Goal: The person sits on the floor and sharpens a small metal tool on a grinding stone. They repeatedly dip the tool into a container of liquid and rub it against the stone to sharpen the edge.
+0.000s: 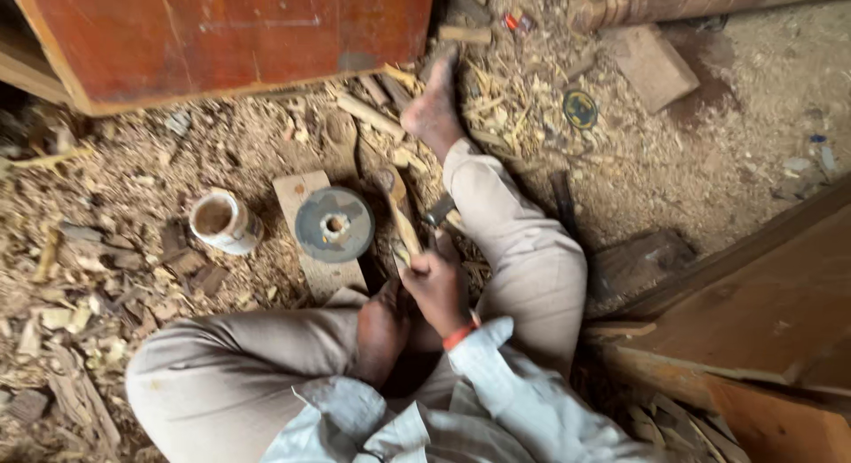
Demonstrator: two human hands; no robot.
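My right hand [434, 281], with an orange band at the wrist, is closed around the lower end of a wooden-handled tool [399, 210]. The handle slants up and to the left, and a dark metal piece [439, 210] shows beside it. The hand sits between my bent left leg [230, 365] and my outstretched right leg [514, 233], just above my tucked bare foot [381, 334]. My left hand does not show. Left of the tool, a round grey metal disc [334, 224] with a centre hole lies on a short wooden plank [297, 193].
Wood chips and sawdust cover the ground. A white cup [222, 222] stands left of the disc. A red-brown board [222, 33] leans at the top, a wooden block [651, 64] and a small round disc [580, 108] lie upper right, and heavy timbers [762, 321] fill the right.
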